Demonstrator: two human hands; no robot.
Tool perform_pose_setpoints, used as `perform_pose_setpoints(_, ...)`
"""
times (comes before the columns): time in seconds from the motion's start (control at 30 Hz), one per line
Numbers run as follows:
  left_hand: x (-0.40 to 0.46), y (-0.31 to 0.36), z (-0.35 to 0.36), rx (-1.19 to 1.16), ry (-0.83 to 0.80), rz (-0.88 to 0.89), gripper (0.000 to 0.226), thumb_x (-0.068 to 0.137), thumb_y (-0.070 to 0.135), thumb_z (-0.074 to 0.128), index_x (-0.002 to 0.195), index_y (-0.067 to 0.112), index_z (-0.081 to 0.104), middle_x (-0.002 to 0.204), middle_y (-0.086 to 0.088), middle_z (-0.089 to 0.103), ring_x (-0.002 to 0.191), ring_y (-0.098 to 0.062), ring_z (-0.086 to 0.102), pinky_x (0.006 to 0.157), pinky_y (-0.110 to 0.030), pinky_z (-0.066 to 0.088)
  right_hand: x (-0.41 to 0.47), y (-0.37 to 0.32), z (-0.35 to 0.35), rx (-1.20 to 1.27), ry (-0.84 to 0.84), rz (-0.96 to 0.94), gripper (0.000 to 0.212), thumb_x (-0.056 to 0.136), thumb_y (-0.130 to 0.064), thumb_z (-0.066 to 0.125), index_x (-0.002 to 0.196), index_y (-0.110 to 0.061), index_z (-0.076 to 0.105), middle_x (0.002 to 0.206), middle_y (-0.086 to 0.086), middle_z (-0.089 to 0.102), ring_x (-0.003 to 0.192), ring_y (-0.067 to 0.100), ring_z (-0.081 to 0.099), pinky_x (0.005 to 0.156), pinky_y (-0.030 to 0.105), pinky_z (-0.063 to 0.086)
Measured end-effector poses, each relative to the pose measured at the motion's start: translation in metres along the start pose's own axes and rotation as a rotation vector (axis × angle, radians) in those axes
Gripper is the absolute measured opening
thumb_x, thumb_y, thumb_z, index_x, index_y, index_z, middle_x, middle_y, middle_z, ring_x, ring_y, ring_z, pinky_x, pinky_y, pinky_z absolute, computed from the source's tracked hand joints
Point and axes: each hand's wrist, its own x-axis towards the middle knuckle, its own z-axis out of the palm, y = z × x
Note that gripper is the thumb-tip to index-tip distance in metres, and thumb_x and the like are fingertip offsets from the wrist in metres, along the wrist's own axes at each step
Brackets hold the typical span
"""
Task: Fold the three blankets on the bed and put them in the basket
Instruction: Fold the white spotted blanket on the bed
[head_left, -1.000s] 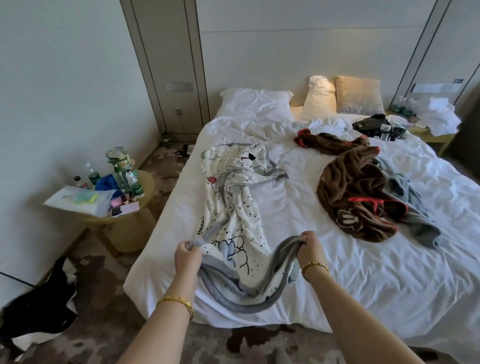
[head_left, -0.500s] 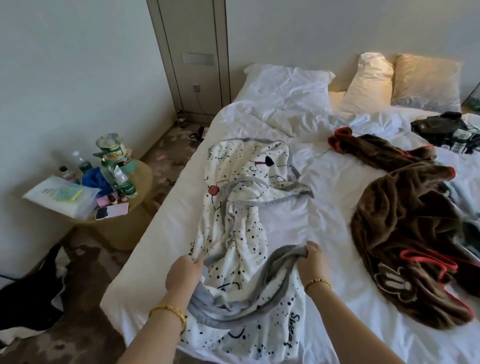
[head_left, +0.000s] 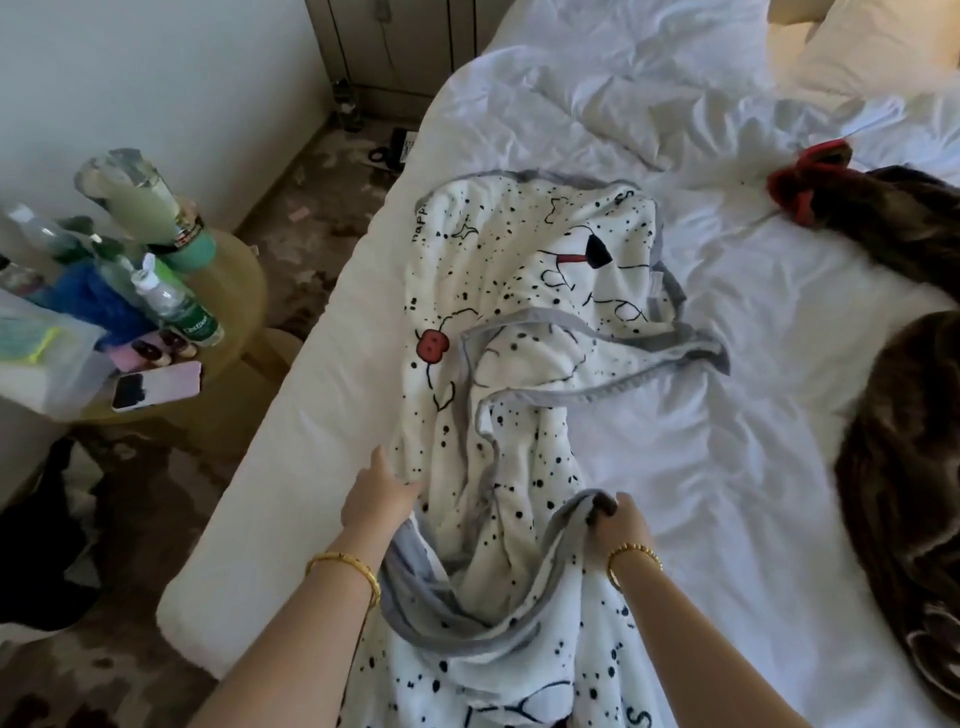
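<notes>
A white blanket (head_left: 519, 322) with black spots, a red apple print and a grey border lies crumpled along the left half of the bed (head_left: 727, 467). My left hand (head_left: 379, 496) grips its near left edge. My right hand (head_left: 618, 519) pinches the grey border at the near right, lifting a fold. A brown fleece blanket (head_left: 904, 441) with red trim is bunched on the right side of the bed. No basket is in view.
A round wooden side table (head_left: 228, 332) stands left of the bed with bottles, a blue cloth, a plastic bag and a pink phone (head_left: 156, 392). Pillows (head_left: 872, 47) lie at the head. Dark items sit on the patterned floor at lower left.
The view has moved closer and tilted down over the spotted blanket. Both hands have carried its near edge forward onto the bed, keeping hold of it.
</notes>
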Motion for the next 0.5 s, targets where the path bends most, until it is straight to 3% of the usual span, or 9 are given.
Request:
perform_pose_setpoints(0.07,0.027,0.001,0.007,-0.06,-0.06,-0.061,0.081,0.083,0.044,0.062,0.143,0.012,0.019,0.137,-0.014,0.046,0.121,-0.033,0.049,0.094,-0.039,0.043,0.019,-0.012,0.014,0.002,-0.049,0.015,0.009,0.091,-0.015,0.045,0.091,-0.006,0.046,0.065,0.002,0.043,0.071,0.023,0.045,0.061,0.028,0.031)
perform_pose_setpoints(0.17,0.046,0.009,0.027,-0.245,-0.231,-0.114,0.093,0.074,0.051,0.07,0.142,0.01,0.021,0.138,-0.012,0.045,0.124,-0.03,0.047,0.101,-0.037,0.041,0.036,-0.019,0.035,0.086,-0.163,0.05,0.02,0.089,-0.007,0.051,0.07,-0.004,0.048,0.058,0.002,0.042,0.055,0.016,0.04,0.05,0.027,0.03)
perform_pose_setpoints(0.23,0.044,0.022,0.043,-0.239,-0.307,-0.076,0.105,0.069,0.059,0.07,0.145,0.012,0.016,0.14,-0.009,0.043,0.126,-0.027,0.046,0.098,-0.033,0.04,0.037,-0.023,0.044,0.113,-0.232,0.063,0.027,0.089,-0.008,0.052,0.062,-0.008,0.049,0.056,0.002,0.045,0.054,0.013,0.041,0.048,0.024,0.031)
perform_pose_setpoints(0.4,0.028,0.048,0.055,-0.036,-0.128,-0.033,0.114,0.062,0.07,0.067,0.143,0.007,0.019,0.136,-0.014,0.041,0.117,-0.03,0.052,0.09,-0.037,0.049,0.028,-0.04,0.039,0.255,-0.395,0.073,0.006,0.086,-0.017,0.06,0.08,-0.016,0.06,0.075,0.002,0.063,0.065,0.012,0.057,0.051,0.017,0.043)
perform_pose_setpoints(0.5,0.018,0.055,0.057,0.016,-0.08,0.003,0.098,0.066,0.069,0.064,0.135,0.008,0.029,0.128,-0.012,0.046,0.11,-0.031,0.056,0.081,-0.035,0.048,0.023,-0.054,0.024,0.241,-0.525,0.044,0.004,0.085,-0.019,0.061,0.083,-0.022,0.062,0.083,0.002,0.067,0.075,0.016,0.064,0.062,0.022,0.053)
